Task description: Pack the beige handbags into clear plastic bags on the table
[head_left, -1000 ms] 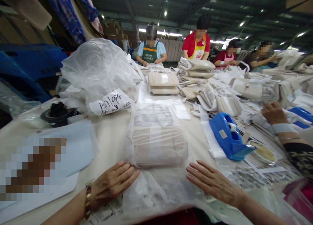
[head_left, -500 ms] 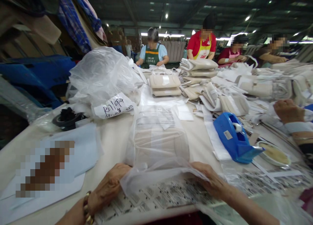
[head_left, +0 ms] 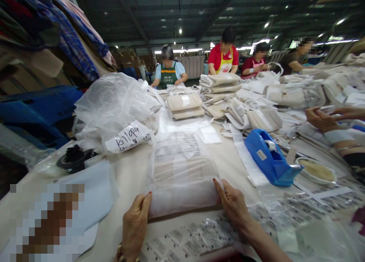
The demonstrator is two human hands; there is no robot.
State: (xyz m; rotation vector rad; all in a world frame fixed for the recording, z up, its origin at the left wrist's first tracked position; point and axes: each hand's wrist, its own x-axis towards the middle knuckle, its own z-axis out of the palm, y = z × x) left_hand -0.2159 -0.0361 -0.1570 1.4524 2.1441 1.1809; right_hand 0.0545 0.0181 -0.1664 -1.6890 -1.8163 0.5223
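Observation:
A clear plastic bag (head_left: 182,199) with printed text on its far part lies in front of me, with a folded beige fabric item (head_left: 196,167) inside it. Its near end is folded over toward the far side. My left hand (head_left: 135,218) pinches the bag's near left corner between thumb and fingers. On the opposite side, my right hand (head_left: 232,199) grips the near right edge, thumb on top. Under and nearer than the bag, a printed clear plastic sheet (head_left: 182,235) covers the table edge.
A blue tape dispenser (head_left: 265,155) and a shallow dish (head_left: 316,170) stand at right, near a co-worker's hands (head_left: 325,119). Stacked folded beige pieces (head_left: 185,106) lie farther back. A big plastic bundle (head_left: 114,102) with a handwritten label is at left, above white sheets (head_left: 99,193).
The bag's near end, raised and loose before, is now folded over onto the bag. Both hands have shifted to its near corners. The view has tilted up slightly.

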